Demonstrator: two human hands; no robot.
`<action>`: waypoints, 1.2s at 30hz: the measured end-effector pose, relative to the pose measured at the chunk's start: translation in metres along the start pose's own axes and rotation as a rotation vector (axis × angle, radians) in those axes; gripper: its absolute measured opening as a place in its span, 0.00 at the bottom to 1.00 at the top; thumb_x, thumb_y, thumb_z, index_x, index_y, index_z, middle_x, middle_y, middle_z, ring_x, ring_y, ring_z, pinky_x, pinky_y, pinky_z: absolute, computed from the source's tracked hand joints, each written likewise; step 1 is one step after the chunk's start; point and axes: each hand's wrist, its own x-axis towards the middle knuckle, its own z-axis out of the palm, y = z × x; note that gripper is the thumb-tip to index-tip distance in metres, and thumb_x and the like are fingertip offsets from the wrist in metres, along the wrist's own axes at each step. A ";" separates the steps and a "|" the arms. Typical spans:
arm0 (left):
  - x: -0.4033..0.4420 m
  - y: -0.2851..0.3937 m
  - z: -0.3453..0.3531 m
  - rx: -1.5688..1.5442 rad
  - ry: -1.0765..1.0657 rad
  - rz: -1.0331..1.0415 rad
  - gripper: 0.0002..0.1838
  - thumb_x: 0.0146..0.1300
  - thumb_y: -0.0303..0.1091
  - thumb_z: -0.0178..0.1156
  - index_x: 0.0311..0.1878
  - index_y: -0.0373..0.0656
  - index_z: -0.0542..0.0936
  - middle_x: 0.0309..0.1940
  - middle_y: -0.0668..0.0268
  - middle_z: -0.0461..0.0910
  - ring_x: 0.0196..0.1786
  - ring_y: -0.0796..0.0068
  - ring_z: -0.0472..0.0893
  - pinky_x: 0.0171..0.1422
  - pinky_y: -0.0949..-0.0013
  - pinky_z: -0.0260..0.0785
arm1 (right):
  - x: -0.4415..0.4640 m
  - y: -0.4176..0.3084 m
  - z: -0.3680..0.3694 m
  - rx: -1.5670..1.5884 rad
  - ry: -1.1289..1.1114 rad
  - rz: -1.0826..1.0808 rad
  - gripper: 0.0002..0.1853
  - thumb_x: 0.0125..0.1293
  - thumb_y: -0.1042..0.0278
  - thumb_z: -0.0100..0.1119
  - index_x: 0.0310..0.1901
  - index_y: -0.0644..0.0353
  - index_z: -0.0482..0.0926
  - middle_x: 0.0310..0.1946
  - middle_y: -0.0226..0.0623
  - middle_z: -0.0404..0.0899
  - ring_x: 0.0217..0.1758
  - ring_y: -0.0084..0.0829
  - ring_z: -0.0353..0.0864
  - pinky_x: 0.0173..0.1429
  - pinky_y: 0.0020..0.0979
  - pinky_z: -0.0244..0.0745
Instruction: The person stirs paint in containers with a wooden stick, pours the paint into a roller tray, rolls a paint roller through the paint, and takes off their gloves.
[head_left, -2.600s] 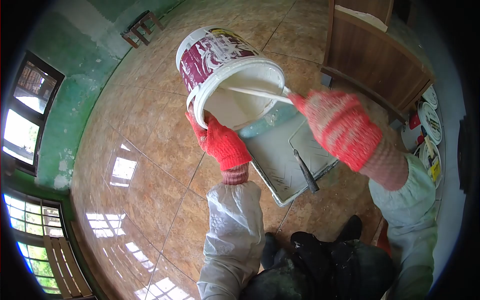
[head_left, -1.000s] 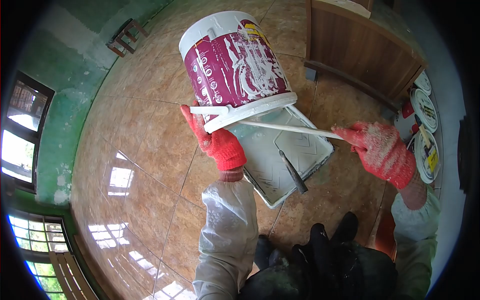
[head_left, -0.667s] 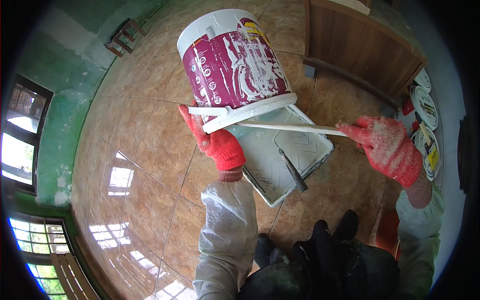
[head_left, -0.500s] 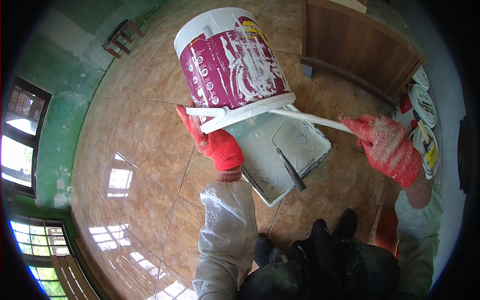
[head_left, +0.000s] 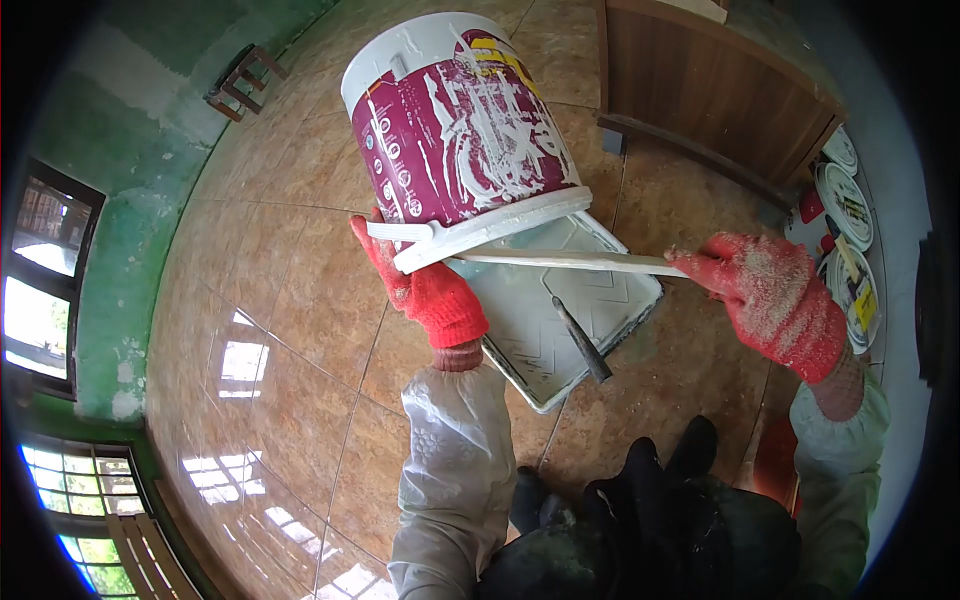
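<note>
A maroon and white paint bucket (head_left: 465, 135), streaked with white paint, is tipped with its mouth toward me over a paint tray. My left hand (head_left: 430, 295), in a red glove, grips the bucket near its rim and white handle; some of its fingers are hidden behind the bucket. In my right hand (head_left: 765, 290), also gloved in red and dusted with pale grains, is a white-coated stirring stick (head_left: 600, 262). The stick's far end reaches to the bucket's mouth. Below lies the paint tray (head_left: 530, 370), holding whitish paint and a roller frame with a black handle (head_left: 580, 338).
A wooden cabinet (head_left: 710, 100) stands at the upper right. Beside the right wall are several paint lids or tubs (head_left: 848, 205). A small stool (head_left: 243, 80) is by the green wall (head_left: 125, 250). Glossy brown tiles (head_left: 290, 300) cover the floor.
The stick has swung leftward along the bucket's rim, its far end now near the rim's lower left. The bucket has shifted slightly left. My right hand has barely moved.
</note>
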 end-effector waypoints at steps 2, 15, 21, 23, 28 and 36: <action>-0.001 0.004 0.002 -0.043 -0.010 -0.005 0.32 0.71 0.37 0.48 0.75 0.39 0.53 0.73 0.58 0.56 0.69 0.62 0.65 0.73 0.57 0.58 | -0.003 0.002 -0.008 -0.038 -0.002 0.008 0.25 0.56 0.75 0.57 0.57 0.43 0.78 0.40 0.30 0.78 0.38 0.37 0.80 0.38 0.38 0.74; -0.003 0.010 0.013 0.060 0.018 0.041 0.32 0.72 0.40 0.46 0.75 0.39 0.52 0.73 0.61 0.56 0.68 0.67 0.66 0.71 0.61 0.61 | -0.009 0.002 0.017 0.213 0.059 0.083 0.25 0.55 0.78 0.57 0.56 0.49 0.78 0.40 0.37 0.80 0.38 0.42 0.81 0.40 0.40 0.76; 0.000 0.008 0.007 0.097 -0.009 0.067 0.33 0.73 0.43 0.46 0.75 0.39 0.52 0.72 0.62 0.56 0.68 0.68 0.65 0.71 0.62 0.60 | -0.017 0.006 0.018 0.330 -0.014 0.194 0.26 0.54 0.79 0.58 0.56 0.47 0.79 0.41 0.39 0.82 0.40 0.43 0.81 0.43 0.39 0.77; 0.000 0.007 0.006 0.154 -0.039 0.096 0.33 0.73 0.43 0.46 0.75 0.39 0.52 0.72 0.61 0.57 0.68 0.68 0.65 0.72 0.62 0.60 | -0.018 0.008 0.018 0.314 -0.023 0.231 0.26 0.53 0.79 0.58 0.56 0.48 0.79 0.40 0.39 0.83 0.39 0.43 0.81 0.44 0.39 0.77; -0.002 0.012 0.017 0.054 0.005 0.073 0.34 0.72 0.44 0.46 0.75 0.39 0.50 0.69 0.60 0.62 0.67 0.68 0.67 0.70 0.62 0.61 | -0.013 0.014 0.033 0.612 -0.095 0.253 0.27 0.54 0.82 0.54 0.57 0.54 0.78 0.44 0.45 0.82 0.36 0.39 0.85 0.41 0.34 0.78; 0.002 0.013 0.007 0.012 -0.033 0.032 0.32 0.72 0.42 0.47 0.75 0.42 0.53 0.68 0.60 0.64 0.65 0.68 0.69 0.70 0.63 0.62 | -0.008 0.016 0.028 0.749 -0.168 0.309 0.24 0.57 0.79 0.55 0.57 0.50 0.79 0.41 0.44 0.83 0.41 0.40 0.84 0.44 0.35 0.77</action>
